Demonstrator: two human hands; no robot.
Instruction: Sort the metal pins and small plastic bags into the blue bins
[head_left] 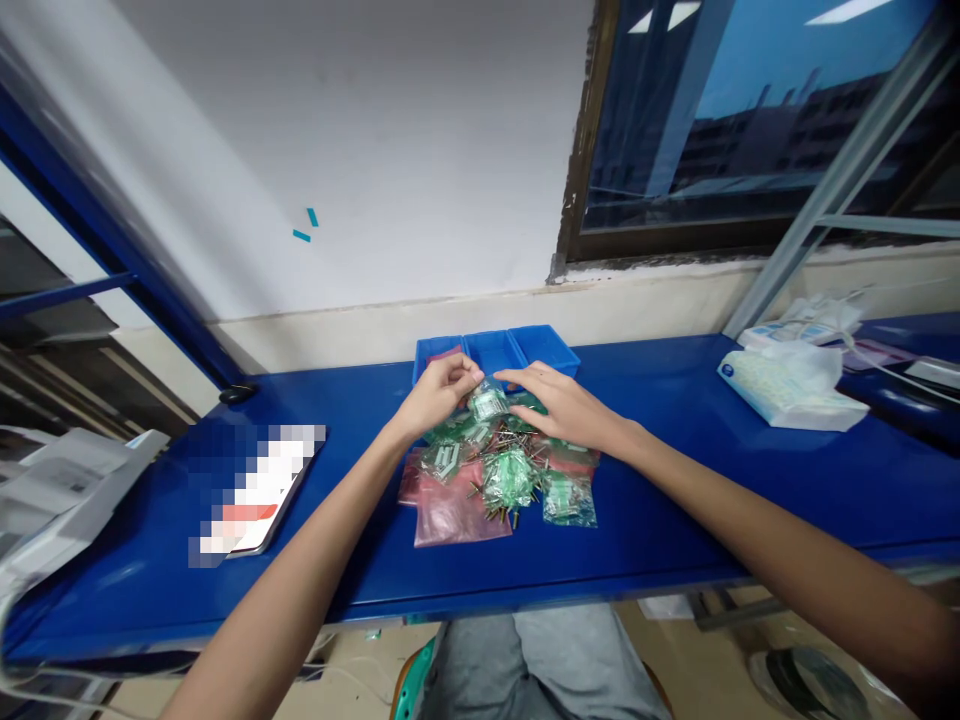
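Note:
My left hand (444, 388) is closed, pinching the top edge of a small clear plastic bag (489, 403) with pale green-white pieces inside. My right hand (559, 405) is at the bag's right side, thumb and fingers apart; whether its fingertips touch the plastic I cannot tell. Below both hands lies a pile of similar clear bags (510, 478) with pale green contents. Loose metal pins or screws (516, 518) are scattered among them. Flat pink plastic bags (457, 515) lie under the pile. Another small clear bag (568, 500) sits at the pile's right front.
A blue three-compartment tray (547, 345) stands behind my hands, with something pink in its left compartment. A phone-like device (266, 490), partly blurred out, lies to the left on the blue table (660, 520). A tissue pack (795, 390) rests at the right, near cables.

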